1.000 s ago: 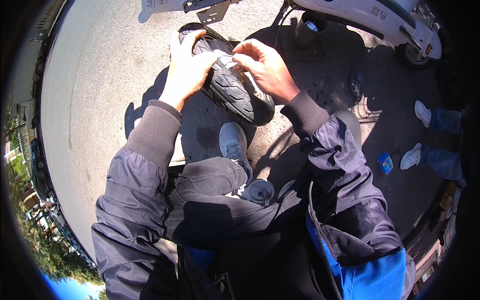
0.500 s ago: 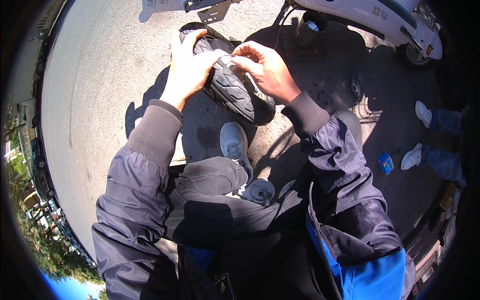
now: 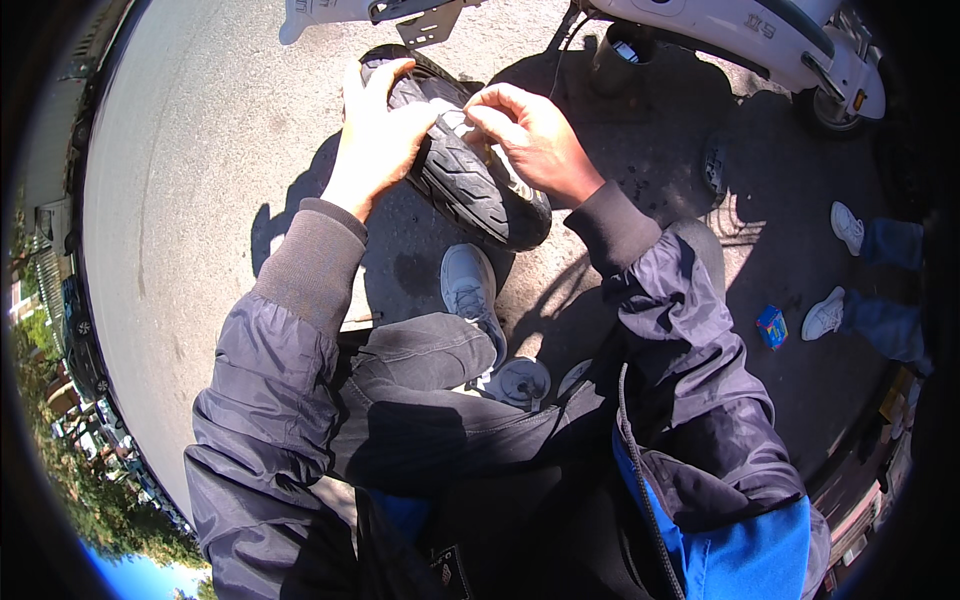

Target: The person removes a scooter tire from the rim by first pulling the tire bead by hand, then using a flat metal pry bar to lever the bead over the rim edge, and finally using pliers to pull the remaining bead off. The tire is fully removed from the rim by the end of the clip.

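Observation:
A black rubber tire with grooved tread stands tilted in front of me. My left hand is wrapped over its left side, fingers on the far tread and thumb reaching toward the opening. On the right, my right hand pinches with thumb and forefinger at the tire's inner edge. A small whitish piece shows between the two hands at that edge; its kind is unclear. Whatever sits in the right fingertips is too small to make out, and the fingers hide much of the tire's inside.
A white scooter stands at the far right, beside a dark bucket-like container. Another person's white shoe is at the right, near a small blue box. My own shoe is just below the tire, beside a round pale object.
My right fingertips have shifted very slightly along the tire's inner edge. My left hand and the tire hold their place.

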The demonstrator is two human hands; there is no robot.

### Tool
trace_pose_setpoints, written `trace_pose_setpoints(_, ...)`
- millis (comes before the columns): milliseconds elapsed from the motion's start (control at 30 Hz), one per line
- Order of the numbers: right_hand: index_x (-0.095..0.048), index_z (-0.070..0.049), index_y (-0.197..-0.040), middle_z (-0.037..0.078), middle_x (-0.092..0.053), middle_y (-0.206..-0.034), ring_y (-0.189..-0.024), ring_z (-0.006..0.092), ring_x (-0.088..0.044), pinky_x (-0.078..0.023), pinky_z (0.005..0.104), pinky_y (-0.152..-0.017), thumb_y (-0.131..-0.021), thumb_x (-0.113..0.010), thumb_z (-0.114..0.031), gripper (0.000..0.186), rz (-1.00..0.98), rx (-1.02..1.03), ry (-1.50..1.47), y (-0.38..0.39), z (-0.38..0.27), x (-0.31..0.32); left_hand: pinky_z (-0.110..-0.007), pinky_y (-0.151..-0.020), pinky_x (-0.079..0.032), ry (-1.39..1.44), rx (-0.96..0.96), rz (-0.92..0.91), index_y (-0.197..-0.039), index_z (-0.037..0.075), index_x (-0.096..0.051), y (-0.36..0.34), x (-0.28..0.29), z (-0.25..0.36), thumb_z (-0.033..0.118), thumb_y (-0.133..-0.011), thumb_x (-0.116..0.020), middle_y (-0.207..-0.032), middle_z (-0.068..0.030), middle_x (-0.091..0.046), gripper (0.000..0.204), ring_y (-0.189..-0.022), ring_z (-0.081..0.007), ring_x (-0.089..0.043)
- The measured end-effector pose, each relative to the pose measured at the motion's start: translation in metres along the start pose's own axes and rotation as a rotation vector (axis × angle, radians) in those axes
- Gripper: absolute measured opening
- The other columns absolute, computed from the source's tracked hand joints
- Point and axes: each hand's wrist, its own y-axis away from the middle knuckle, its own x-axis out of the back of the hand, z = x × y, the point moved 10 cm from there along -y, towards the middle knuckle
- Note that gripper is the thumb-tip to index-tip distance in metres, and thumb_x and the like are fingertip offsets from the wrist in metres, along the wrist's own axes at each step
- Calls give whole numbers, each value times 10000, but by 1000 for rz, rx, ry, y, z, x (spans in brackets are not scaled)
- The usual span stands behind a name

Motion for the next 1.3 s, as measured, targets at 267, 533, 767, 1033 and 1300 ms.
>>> trace_pose_setpoints(267,-711,30,-1211,103,-788,-1092,-941,142,-746,-598,298,-873,-1081,-675,-72,169,-46,17,-106,3,-7,-3,-484,-1133,-552,27,30,-11,-1496,61,-627,1,0,-3,326,-926,-841,-1481,-262,-478,664,-1345,-406,-621)
trace_pose_setpoints(533,-697,-18,-1248,124,-776,-1086,-956,183,-745,-603,330,-897,-975,-688,30,276,-59,123,55,-2,-2,-2,-476,-1119,-567,0,25,15,-1482,64,-631,2,0,0,297,-920,-848,-1451,-255,-482,646,-1313,-405,-637)
trace_pose_setpoints(767,-681,-41,-1265,118,-772,-1033,-935,179,-745,-606,341,-872,-875,-645,102,418,-13,205,270,7,-15,4,-478,-1109,-571,15,-6,19,-1474,66,-634,-2,-1,3,279,-921,-846,-1435,-254,-485,630,-1286,-402,-644)
trace_pose_setpoints(1033,-665,2,-1295,123,-720,-1120,-1018,184,-785,-637,291,-910,-969,-711,103,344,118,199,-186,-6,-24,29,-472,-1129,-544,3,18,-9,-1473,62,-639,-2,-2,-1,287,-925,-844,-1441,-253,-492,626,-1301,-402,-624)
trace_pose_setpoints(1300,-611,20,-1360,114,-678,-1106,-1014,233,-785,-669,345,-948,-1006,-721,95,379,273,-135,102,23,62,219,-451,-1157,-499,3,-18,27,-1458,60,-649,7,2,-13,282,-877,-869,-1385,-206,-510,660,-1310,-388,-601)
